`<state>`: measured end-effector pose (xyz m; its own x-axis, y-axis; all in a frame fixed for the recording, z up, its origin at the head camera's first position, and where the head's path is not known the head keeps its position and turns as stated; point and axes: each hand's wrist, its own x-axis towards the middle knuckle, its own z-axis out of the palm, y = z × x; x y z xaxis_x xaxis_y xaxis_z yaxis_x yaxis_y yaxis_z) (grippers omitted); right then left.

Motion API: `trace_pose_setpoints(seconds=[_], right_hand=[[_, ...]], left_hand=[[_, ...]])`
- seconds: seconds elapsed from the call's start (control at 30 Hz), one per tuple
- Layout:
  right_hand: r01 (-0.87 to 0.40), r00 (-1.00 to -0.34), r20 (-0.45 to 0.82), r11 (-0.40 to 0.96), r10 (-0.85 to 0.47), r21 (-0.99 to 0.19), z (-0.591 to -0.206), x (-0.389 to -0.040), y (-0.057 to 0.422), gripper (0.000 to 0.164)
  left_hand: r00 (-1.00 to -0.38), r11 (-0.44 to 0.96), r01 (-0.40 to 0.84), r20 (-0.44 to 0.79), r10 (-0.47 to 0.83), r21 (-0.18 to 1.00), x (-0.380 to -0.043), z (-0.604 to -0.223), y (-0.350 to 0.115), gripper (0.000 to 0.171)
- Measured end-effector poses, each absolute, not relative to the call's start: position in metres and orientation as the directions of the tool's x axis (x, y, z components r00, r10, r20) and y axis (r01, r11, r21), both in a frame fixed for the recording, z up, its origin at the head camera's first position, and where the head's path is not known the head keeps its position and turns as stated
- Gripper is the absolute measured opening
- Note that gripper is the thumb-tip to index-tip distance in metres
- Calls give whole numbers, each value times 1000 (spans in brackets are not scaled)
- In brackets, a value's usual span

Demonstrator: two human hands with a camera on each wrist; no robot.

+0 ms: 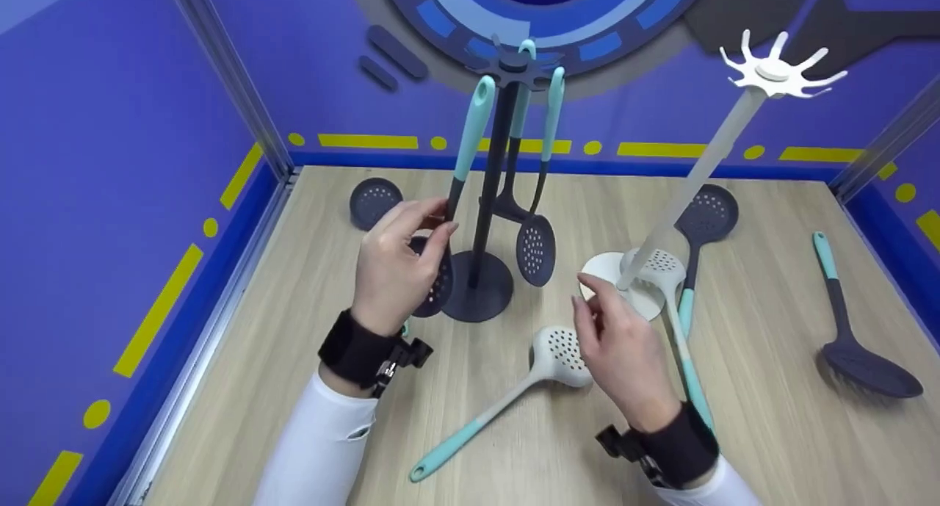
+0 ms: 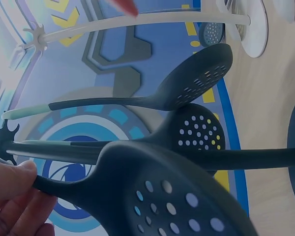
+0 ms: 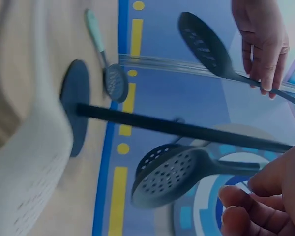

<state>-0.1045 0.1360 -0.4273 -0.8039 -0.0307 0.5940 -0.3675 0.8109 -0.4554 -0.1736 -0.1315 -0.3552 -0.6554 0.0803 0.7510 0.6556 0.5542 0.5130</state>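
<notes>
My left hand (image 1: pixel 393 267) pinches the dark neck of a skimmer with a mint handle (image 1: pixel 474 128). Its perforated head (image 2: pixel 172 196) hangs low, and the handle's top is close to the hooks of a black utensil stand (image 1: pixel 485 197); whether it hangs on a hook I cannot tell. Two more dark mint-handled utensils hang there, among them a slotted spoon (image 1: pixel 536 250). My right hand (image 1: pixel 624 344) holds nothing, its fingers loosely bent near the base of a white stand (image 1: pixel 690 183). A pale skimmer (image 1: pixel 565 355) lies beside that hand, partly hidden by it.
Another pale skimmer (image 1: pixel 661 262) lies by the white stand's base, with a dark skimmer (image 1: pixel 709 212) behind it. A dark slotted utensil (image 1: pixel 874 366) lies far right on the wooden table (image 1: pixel 771 330). One dark skimmer (image 1: pixel 376 201) rests back left. Blue-purple walls (image 1: pixel 110 161) enclose the table.
</notes>
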Motion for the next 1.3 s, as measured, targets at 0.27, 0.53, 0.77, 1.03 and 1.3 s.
trace_pose_setpoints(seconds=[0.27, 0.53, 0.77, 1.03, 1.3], right_hand=[[-301, -817, 577, 867, -19, -397, -449, -84, 185, 36], [-235, -818, 572, 872, 61, -429, -465, -77, 218, 36], [-226, -807, 584, 869, 87, -441, -472, -80, 225, 36], [-227, -819, 567, 858, 88, -461, -479, -81, 226, 35], [-233, -825, 558, 850, 84, -472, -481, -81, 227, 34]], left_hand=[[-658, 551, 656, 748, 84, 516, -179, -353, -126, 26], [-658, 560, 652, 749, 84, 511, -182, -351, -126, 24], [-673, 584, 628, 736, 75, 515, -184, -357, -125, 24], [-674, 573, 630, 736, 69, 524, -186, -360, -123, 24], [-671, 566, 628, 740, 47, 534, -189, -363, -118, 23]])
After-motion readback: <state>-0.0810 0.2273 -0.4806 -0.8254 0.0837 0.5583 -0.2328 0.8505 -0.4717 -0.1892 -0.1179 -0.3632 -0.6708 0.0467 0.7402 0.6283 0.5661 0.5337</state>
